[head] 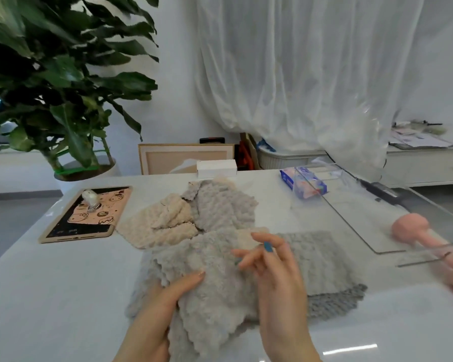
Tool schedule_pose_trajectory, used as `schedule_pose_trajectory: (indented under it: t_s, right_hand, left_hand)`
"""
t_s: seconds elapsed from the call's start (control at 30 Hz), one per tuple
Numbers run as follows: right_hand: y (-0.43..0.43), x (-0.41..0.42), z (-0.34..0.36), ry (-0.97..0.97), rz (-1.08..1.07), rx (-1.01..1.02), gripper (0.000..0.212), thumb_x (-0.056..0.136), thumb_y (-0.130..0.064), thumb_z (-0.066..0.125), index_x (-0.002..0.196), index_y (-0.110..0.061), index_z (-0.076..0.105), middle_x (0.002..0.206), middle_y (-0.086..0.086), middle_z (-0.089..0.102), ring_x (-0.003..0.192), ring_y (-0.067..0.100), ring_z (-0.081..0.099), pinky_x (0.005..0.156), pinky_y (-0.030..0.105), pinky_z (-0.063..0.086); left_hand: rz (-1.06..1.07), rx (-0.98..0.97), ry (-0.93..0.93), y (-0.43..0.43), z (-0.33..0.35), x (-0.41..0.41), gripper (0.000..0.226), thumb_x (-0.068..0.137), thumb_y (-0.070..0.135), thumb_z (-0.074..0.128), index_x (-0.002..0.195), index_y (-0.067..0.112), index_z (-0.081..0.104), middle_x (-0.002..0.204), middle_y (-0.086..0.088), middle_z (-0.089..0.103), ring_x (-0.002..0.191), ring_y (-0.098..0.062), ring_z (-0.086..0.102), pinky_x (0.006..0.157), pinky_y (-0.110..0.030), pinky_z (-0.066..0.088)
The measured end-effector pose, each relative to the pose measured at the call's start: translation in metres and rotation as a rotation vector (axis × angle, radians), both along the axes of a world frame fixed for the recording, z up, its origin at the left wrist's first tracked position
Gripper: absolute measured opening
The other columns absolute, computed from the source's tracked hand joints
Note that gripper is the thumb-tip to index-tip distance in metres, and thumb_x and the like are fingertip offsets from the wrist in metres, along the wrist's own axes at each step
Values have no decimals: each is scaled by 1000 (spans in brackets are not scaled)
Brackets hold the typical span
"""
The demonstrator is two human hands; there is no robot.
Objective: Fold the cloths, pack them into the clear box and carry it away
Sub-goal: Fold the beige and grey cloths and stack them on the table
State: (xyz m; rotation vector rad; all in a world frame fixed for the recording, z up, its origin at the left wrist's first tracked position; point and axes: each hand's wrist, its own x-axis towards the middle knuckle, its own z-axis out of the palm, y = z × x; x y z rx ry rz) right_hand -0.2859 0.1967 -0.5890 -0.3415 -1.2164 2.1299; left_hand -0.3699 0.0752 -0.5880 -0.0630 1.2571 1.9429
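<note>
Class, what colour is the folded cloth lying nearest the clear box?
The folded cloth is grey, seen in the head view.

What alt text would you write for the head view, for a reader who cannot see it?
A person's left hand grips a fluffy grey cloth on a white table, the right hand loose-fingered beside it. A beige cloth and a second grey cloth lie crumpled behind; a clear box stands to the right.

Clear box (364,218) walls off the table's (50,296) right.

Bare forearms (293,343), blue nails (268,246) on right grip (275,280)
</note>
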Motion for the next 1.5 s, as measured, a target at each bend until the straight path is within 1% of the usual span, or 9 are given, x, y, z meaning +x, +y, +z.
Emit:
schedule_pose_trajectory:
  t_s: [0.13,0.27,0.4,0.53,0.73,1.0,1.2,1.37,1.5]
  right_hand:
    - [5,-16,-7,-342,-46,307,25,78,-26,70,99,-27,56,107,2,62,91,10,59,74,19,44]
    - [-15,-38,4,-414,273,292,38,93,-17,61,121,-31,39,102,-5,53,70,-13,61,58,10,47]
    - [-28,-82,0,-441,173,660,44,96,-2,44,118,-39,37,90,-10,55,51,-4,52,48,14,39]
    - [-43,-114,-21,-582,120,901,43,91,4,36,109,-33,49,103,-3,47,74,5,45,61,19,35]
    - [-49,-121,-43,-923,202,1185,37,90,-2,43,125,-12,51,127,6,29,87,30,55,81,32,46]
    - [-53,-115,-49,-937,128,1417,59,89,2,45,143,-17,32,157,7,-22,140,31,21,106,34,37]
    - [-45,-112,-62,-1203,335,1696,63,94,-5,41,151,-4,12,159,5,3,139,38,16,110,39,30]
    - [-43,-125,-40,-1069,192,1681,28,91,-3,44,116,-1,54,126,15,49,117,32,48,83,34,41]
    - [-47,-130,-84,-921,191,1555,57,103,-30,28,151,-4,13,159,12,10,147,25,11,118,38,18]
  left_hand:
    - [45,109,-72,-22,5,-18,31,86,24,59,109,6,69,103,-19,72,86,-37,71,81,-44,49]
    - [80,62,16,-32,6,-60,31,94,27,50,104,6,71,87,-14,75,70,-24,73,55,-29,58]
    - [-55,-234,119,-45,-16,-111,47,86,41,63,124,12,61,108,-7,72,102,-24,68,93,-39,50]
    - [-66,-350,298,-61,-44,-139,79,79,28,77,141,16,30,115,-9,65,102,-27,65,90,-46,52]
    - [96,-558,784,-59,-80,-143,44,96,22,54,128,35,27,112,-9,56,76,-17,61,59,-31,48]
    - [-64,-542,969,-51,-100,-132,32,91,23,62,121,33,53,121,3,37,105,-3,45,96,-16,31]
    - [-115,-656,1097,-45,-116,-124,42,99,18,48,140,23,41,135,-3,31,113,-17,51,98,-23,39]
    - [-26,-903,1220,-37,-123,-114,53,99,27,43,149,24,22,147,-6,18,125,-27,35,100,-37,37]
    - [-92,-771,1002,-40,-136,-124,53,101,26,42,150,29,22,149,-4,17,136,-25,24,114,-34,21]
